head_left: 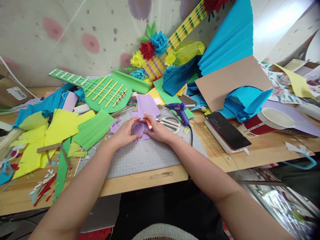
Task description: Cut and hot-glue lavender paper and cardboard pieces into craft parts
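Note:
Over the grey cutting mat (160, 153), my left hand (125, 132) curves its thumb and fingers around a small round purple piece (138, 129), holding it down on purple paper. My right hand (161, 130) grips an orange-and-white pen (148, 121) beside that piece, its fingertips near the round edge. A larger sheet of purple paper (147, 102) lies just beyond both hands. To the right of my right hand rest scissors (170, 124) with pale handles and a blue glue gun (181, 111). Small purple scraps (115, 126) lie left of my left hand.
A green paper guitar (107, 91) and a yellow, flower-covered guitar (157, 66) stand at the back. Yellow paper (60, 125) and green paper (94, 128) lie left. A phone (227, 130), a red-and-white paper cup (266, 121), cardboard (225, 80) and blue crepe paper (246, 101) are on the right.

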Demonstrator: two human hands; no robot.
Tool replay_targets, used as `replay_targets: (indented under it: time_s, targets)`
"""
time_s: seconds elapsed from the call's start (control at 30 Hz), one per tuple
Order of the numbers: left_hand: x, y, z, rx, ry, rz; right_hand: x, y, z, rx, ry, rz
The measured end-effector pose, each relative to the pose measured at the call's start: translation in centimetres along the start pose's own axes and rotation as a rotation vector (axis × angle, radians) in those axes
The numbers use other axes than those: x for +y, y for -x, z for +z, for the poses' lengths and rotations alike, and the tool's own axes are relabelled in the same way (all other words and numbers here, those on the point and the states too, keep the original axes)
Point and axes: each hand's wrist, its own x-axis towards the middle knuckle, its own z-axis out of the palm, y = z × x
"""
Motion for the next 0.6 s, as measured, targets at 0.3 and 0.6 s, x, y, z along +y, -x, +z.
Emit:
replay_targets:
  time_s: [0.3, 0.6]
  targets:
    - [-0.43, -0.09, -0.01, -0.017, -0.010, -0.035, -0.15, 0.14, -0.30, -0.004, -0.050, 0.005]
    - [0.13, 0.00, -0.81, -0.034, -0.093, -0.067, 0.10, 0.09, -0.20, -0.013, -0.013, -0.035]
